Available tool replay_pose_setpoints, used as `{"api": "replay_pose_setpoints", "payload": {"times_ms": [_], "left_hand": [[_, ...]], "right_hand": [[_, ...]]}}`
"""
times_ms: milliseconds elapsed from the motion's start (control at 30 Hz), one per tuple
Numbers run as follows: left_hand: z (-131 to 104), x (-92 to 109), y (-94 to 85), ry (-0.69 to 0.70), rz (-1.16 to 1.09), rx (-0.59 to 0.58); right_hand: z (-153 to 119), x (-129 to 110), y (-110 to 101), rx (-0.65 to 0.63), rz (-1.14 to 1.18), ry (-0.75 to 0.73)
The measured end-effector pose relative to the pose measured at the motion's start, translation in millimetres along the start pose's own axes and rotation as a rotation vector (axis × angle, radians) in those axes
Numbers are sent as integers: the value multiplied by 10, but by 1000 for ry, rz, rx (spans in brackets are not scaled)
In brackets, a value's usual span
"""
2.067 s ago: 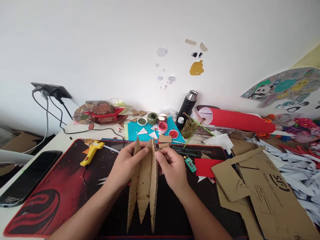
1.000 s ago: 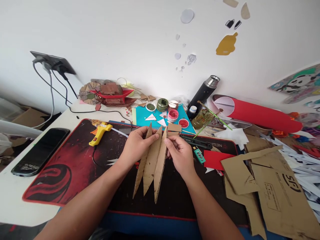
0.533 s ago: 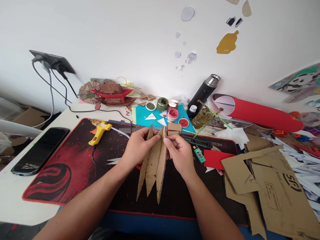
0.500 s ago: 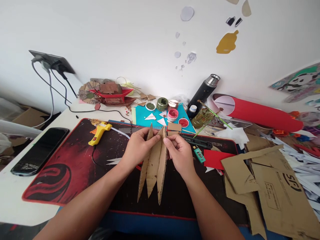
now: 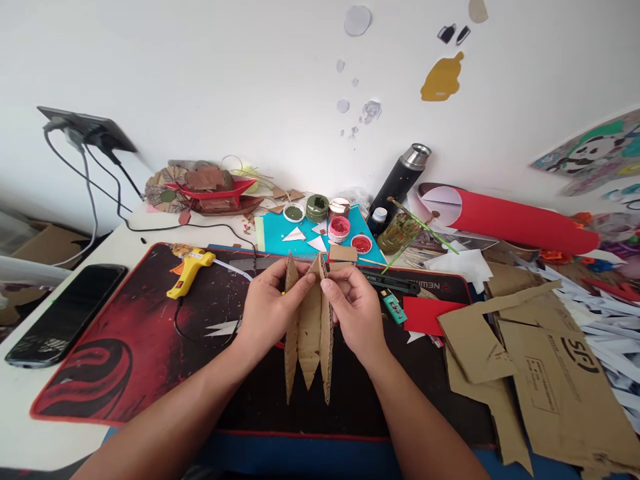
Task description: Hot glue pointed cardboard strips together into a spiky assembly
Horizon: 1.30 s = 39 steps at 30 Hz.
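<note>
Over the dark desk mat (image 5: 250, 407) I hold a piece of brown cardboard (image 5: 309, 347), a pointed middle strip with a raised pointed side wall along each edge. My left hand (image 5: 273, 297) is closed on its left side, thumb pressing near the upper end of the middle strip. My right hand (image 5: 357, 307) pinches the right wall near its upper end, thumb on the inner side and fingers behind. The fingertips behind the cardboard are partly hidden. Left of my left hand lie white scissor-like blades (image 5: 223, 329), half covered.
A yellow hot glue gun (image 5: 190, 272) lies on the mat, its cord looping nearby. A phone (image 5: 67, 313) is at the left. Paint pots (image 5: 339, 229), a brush jar (image 5: 399, 231) and a black flask (image 5: 403, 177) stand behind. Cut cardboard sheets (image 5: 555, 380) pile up at the right.
The cardboard has turned slightly, so its lower points have swung right and the side walls stand more upright. Both hands keep their hold. The camera view has shifted a little.
</note>
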<state>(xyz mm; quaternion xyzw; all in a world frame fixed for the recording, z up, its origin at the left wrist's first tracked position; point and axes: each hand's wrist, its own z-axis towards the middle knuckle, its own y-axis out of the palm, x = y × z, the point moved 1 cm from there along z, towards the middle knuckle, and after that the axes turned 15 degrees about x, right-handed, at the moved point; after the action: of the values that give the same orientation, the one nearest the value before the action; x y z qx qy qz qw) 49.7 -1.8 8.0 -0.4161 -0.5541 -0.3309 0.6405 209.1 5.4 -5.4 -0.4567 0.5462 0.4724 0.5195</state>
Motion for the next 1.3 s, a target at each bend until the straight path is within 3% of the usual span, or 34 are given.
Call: {"api": "replay_pose_setpoints", "payload": {"times_ms": [100, 200, 433, 567, 700, 867, 1133, 1300], "left_hand": [[-97, 67, -58, 195, 24, 60], [-159, 116, -123, 474, -5, 104], [-194, 266, -232, 959, -84, 43], [-242, 360, -330, 1146, -19, 23], [-251, 364, -414, 1209, 80, -22], [-220, 252, -414, 1241, 49, 2], [-161, 97, -309, 1171, -58, 24], [-158, 54, -225, 1078, -142, 122]], "right_hand": [[-72, -40, -22, 32, -20, -178], [-113, -75, -60, 35, -44, -329], [-139, -165, -129, -49, -4, -491], [-163, -198, -129, -91, -8, -620], [-145, -190, -121, -105, -83, -750], [-127, -169, -113, -138, -105, -797], [-101, -146, -115, -133, -88, -806], [-87, -116, -119, -148, -45, -784]]}}
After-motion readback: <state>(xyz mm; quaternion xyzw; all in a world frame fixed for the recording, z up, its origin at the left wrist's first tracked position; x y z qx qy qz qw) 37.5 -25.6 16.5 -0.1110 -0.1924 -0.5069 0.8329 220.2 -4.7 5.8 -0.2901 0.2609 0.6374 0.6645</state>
